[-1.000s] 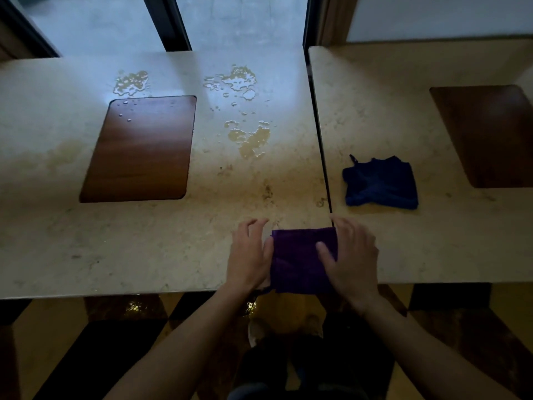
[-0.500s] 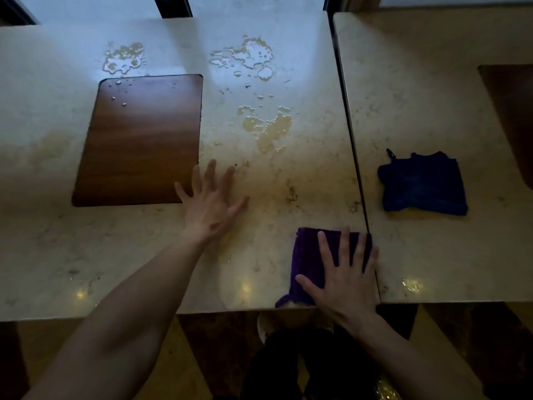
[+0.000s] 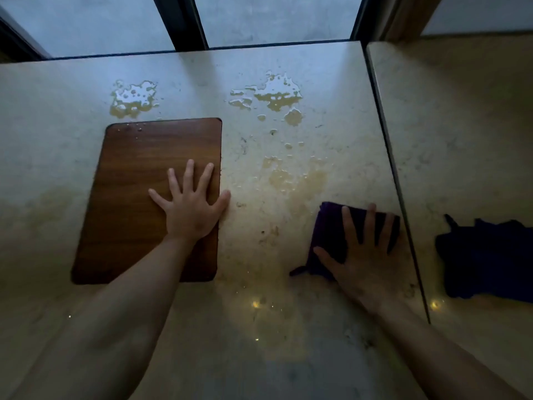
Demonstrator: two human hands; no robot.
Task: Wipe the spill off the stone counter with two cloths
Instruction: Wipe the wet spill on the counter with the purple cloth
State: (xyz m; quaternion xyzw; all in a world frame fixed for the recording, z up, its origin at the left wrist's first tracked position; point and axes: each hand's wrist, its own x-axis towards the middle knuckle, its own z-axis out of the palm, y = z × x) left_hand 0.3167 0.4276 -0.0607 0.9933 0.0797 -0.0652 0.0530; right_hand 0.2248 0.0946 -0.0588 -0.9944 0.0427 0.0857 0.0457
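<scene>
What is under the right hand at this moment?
The right hand lies flat, fingers spread, on a folded purple cloth on the stone counter. The hand hides the cloth's near right part, and whether the counter below is wet cannot be seen.

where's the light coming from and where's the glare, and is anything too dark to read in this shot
Head view: daylight enters from the window at the top, glaring white off the spill and far stone counter; the near side is dim, so the dark blue cloth is almost a silhouette; straight edges bow from the wide lens.
</scene>
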